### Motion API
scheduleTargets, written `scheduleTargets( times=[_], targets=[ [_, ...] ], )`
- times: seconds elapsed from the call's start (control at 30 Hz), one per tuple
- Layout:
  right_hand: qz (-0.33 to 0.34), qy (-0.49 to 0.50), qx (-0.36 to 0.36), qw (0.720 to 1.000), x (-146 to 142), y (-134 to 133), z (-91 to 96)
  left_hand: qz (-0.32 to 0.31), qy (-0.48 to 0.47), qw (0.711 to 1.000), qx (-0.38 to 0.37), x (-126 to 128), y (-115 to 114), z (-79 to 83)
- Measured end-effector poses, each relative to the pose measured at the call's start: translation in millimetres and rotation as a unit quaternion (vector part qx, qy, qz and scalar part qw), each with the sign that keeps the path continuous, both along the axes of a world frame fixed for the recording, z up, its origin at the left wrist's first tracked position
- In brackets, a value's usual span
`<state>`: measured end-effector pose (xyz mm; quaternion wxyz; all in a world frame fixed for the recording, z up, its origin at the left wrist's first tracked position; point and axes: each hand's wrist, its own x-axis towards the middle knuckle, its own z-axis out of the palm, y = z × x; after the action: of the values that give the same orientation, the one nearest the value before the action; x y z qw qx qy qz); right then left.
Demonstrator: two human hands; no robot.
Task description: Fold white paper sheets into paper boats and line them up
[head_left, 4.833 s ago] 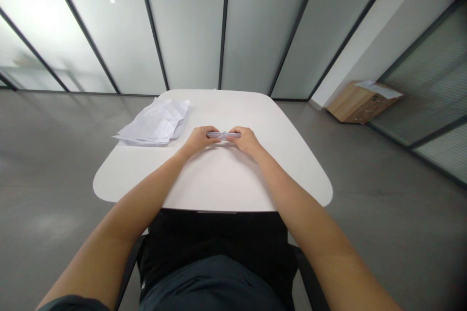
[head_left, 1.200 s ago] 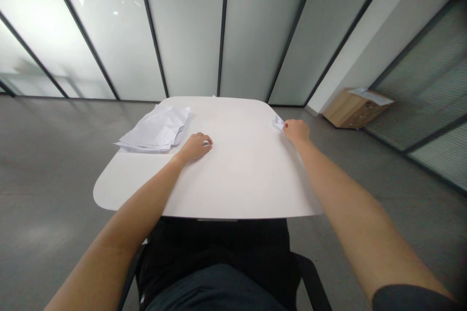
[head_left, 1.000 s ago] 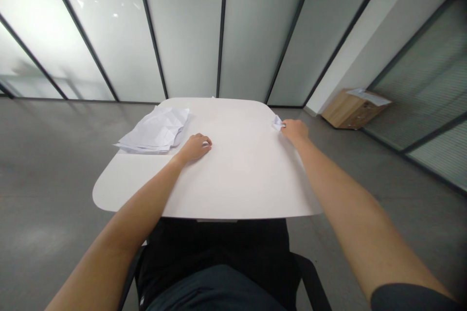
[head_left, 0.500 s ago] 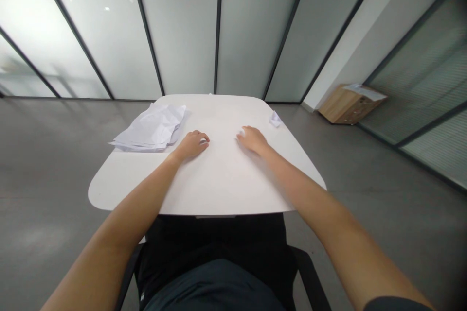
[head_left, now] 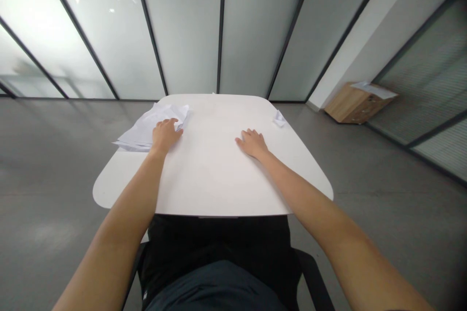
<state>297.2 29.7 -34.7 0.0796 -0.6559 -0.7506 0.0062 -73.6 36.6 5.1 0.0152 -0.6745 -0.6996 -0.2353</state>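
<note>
A stack of creased white paper sheets (head_left: pixel 140 129) lies on the left part of the white table (head_left: pixel 215 180). Over the right side of that stack is my left hand (head_left: pixel 165 135), its thumb and fingers curved and apart. Whether its fingertips touch the top sheet I cannot tell. My right hand (head_left: pixel 253 144) rests on the bare tabletop right of the middle, fingers spread, with nothing seen in it. Beyond it, by the table's right edge, sits a small folded or crumpled piece of white paper (head_left: pixel 279 118).
A wooden cabinet (head_left: pixel 355 103) with papers on top stands on the floor at the right, by the wall. Frosted glass panels (head_left: pixel 193 29) rise behind the table. Black chair armrests (head_left: pixel 312 272) flank my lap.
My left hand has moved left from the table's middle onto the paper stack. My right hand has spread its fingers; a small white patch at its fingertips no longer shows.
</note>
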Motion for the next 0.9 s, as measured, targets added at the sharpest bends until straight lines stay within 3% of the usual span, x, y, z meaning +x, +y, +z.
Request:
scheduleTargets(
  times=[0.2, 0.4, 0.57, 0.73, 0.9],
  targets=[
    [-0.001, 0.003, -0.004, 1.0, 1, 2, -1.2, 0.029, -0.043, 0.998, -0.036, -6, 6, -8.1],
    [0.001, -0.001, -0.003, 1.0, 2, 1, 0.1, 0.069, -0.046, 0.996, -0.014, 12, -5, 7.3],
    [0.001, -0.001, -0.002, 1.0, 1, 0, 0.5, 0.019, 0.032, 0.999, -0.015, 50, -22, 13.3],
    [0.004, -0.005, 0.003, 1.0, 1, 0, 0.9, -0.1, 0.129, 0.985, -0.05, 101, -43, 0.5],
    [0.007, -0.009, 0.018, 1.0, 0, -1, 2.6, -0.175, 0.117, 0.976, -0.051, 126, -56, -9.1]
  ],
)
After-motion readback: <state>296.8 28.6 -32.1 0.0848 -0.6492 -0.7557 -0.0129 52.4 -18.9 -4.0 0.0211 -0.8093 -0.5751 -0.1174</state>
